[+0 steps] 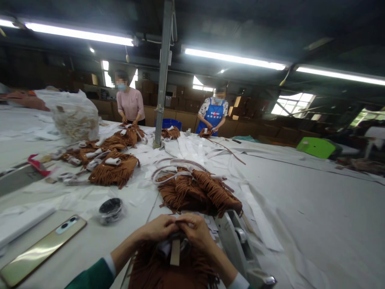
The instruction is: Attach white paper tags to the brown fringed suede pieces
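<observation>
My left hand (pixel 158 228) and my right hand (pixel 195 230) meet at the near edge of the table, fingers closed on the top of a brown fringe bundle (pixel 171 271). A tan strip (pixel 175 252) hangs down from between my fingers over the bundle. Just beyond my hands lies a heap of brown fringe pieces (pixel 198 192) with white strips looped over it. A grey tape dispenser (pixel 240 245) sits close to my right wrist.
A gold phone (pixel 40 249) and a small black round container (pixel 110 209) lie at the left. More fringe bundles (pixel 112 168) and a full plastic bag (pixel 75 116) sit farther left. Two people work at the far side beside a metal pole (pixel 162 72). White cloth (pixel 315 208) covers the table.
</observation>
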Demonstrator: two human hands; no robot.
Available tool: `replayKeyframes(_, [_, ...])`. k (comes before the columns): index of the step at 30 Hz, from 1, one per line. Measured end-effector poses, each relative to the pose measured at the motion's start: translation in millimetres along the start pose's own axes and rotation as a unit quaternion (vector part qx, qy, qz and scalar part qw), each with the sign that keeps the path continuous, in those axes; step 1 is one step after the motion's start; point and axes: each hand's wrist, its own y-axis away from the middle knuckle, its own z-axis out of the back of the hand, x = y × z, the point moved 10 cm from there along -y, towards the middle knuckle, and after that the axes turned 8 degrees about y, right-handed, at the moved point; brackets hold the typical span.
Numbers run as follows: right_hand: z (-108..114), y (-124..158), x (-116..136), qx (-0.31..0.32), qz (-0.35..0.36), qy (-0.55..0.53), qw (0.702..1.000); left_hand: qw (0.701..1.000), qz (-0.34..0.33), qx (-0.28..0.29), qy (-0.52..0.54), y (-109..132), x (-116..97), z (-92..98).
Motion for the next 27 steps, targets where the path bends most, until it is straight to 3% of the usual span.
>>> replayKeyframes(5, [-1,7,6,-0.025,0.037,0.029,0.999,1.000,0.006,-0.011,0.018,-1,8,1.4])
replayKeyframes(9, [-6,14,12,-0.012,0.061,0.086,0.994,0.999,0.006,-0.013,0.043,-2,15,1.5])
replayKeyframes(17, [-10,23,24,-0.013,0.155,0.195,0.968,0.995,0.003,-0.004,0.099,-4,25,0.1])
replayKeyframes(24, [-9,24,4,-0.072,0.117,0.168,0.976,0.991,-0.003,-0.023,0.130,-5,21,1.3])
replayKeyframes(27, [-14,28,2,-0.044,0.111,0.178,0.977,0.988,-0.002,-0.026,0.155,-4,18,1.7])
